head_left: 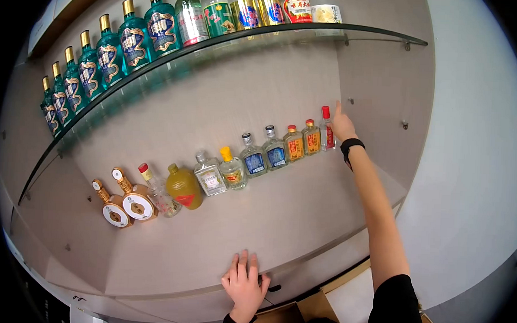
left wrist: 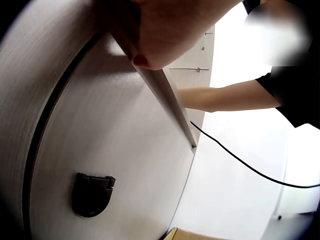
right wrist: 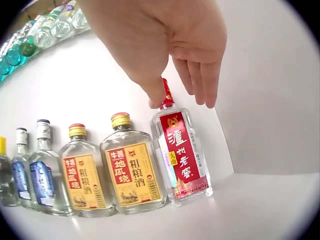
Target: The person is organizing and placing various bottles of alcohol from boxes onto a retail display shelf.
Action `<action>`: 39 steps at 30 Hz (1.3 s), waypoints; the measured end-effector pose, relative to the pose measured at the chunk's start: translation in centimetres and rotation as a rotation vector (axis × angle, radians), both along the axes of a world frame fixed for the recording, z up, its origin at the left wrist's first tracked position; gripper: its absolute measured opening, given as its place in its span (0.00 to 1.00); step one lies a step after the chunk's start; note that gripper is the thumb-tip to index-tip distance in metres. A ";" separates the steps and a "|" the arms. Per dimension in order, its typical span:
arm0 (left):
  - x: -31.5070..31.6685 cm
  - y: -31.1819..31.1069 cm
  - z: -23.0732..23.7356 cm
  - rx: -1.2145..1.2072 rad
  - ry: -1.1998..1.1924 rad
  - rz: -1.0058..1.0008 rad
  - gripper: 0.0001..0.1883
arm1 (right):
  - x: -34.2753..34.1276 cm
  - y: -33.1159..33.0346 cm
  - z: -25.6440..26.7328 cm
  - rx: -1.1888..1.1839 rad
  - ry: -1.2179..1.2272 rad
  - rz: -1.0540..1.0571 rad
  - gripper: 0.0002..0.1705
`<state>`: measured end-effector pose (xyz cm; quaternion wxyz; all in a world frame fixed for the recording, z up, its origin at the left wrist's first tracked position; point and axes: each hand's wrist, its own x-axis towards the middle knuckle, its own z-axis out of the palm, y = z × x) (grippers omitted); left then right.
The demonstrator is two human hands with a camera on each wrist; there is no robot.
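Observation:
At the right end of the lower row stands a clear bottle with a red cap and red label (head_left: 328,130) (right wrist: 182,155). My right hand (head_left: 344,126) (right wrist: 170,45) is at its neck, the thumb against the red cap and the other fingers extended beyond it; whether they grip cannot be told. Left of it are two yellow-labelled bottles (head_left: 312,138) (right wrist: 132,172). My left hand (head_left: 245,285) (left wrist: 175,30) rests on the front edge of the lower shelf (head_left: 208,246), its fingers spread and holding nothing.
Teal bottles (head_left: 133,39) and other drinks line the glass shelf (head_left: 217,41) above. Along the lower row stand a brown jug (head_left: 184,187), two round white-faced bottles (head_left: 138,206) and several small bottles. Below the edge are a black fitting (left wrist: 92,195) and an open cardboard box (head_left: 315,307).

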<state>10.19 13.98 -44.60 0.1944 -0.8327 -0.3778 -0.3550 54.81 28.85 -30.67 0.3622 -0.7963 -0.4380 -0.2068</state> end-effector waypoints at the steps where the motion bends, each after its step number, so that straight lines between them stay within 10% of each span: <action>1: -0.1 -0.1 0.2 -0.008 -0.002 -0.001 0.26 | -0.5 -1.1 0.2 -0.036 0.035 0.032 0.42; 13: -0.7 -0.8 0.9 -0.132 -0.104 -0.105 0.28 | -12.4 -23.4 -0.2 -0.357 -0.188 0.507 0.26; 17: -0.9 -0.8 0.8 -0.166 -0.105 -0.108 0.28 | -17.5 -34.6 -5.5 -0.479 0.243 0.662 0.14; 26: -0.3 0.2 -0.2 -0.023 -0.078 -0.058 0.24 | -19.0 -60.0 -28.6 -0.467 1.407 -0.087 0.22; 31: 0.0 -0.3 -0.4 -0.017 -0.073 -0.058 0.23 | -21.3 -66.8 -32.6 -0.878 1.331 -0.510 0.27; 34: -0.2 -0.3 -0.3 0.029 -0.074 -0.044 0.22 | -21.0 -72.4 -38.1 -0.806 0.828 -0.708 0.32; 39: -0.2 -0.2 -0.4 0.004 -0.071 -0.039 0.23 | -20.9 -74.1 -42.4 -0.833 0.940 -0.826 0.36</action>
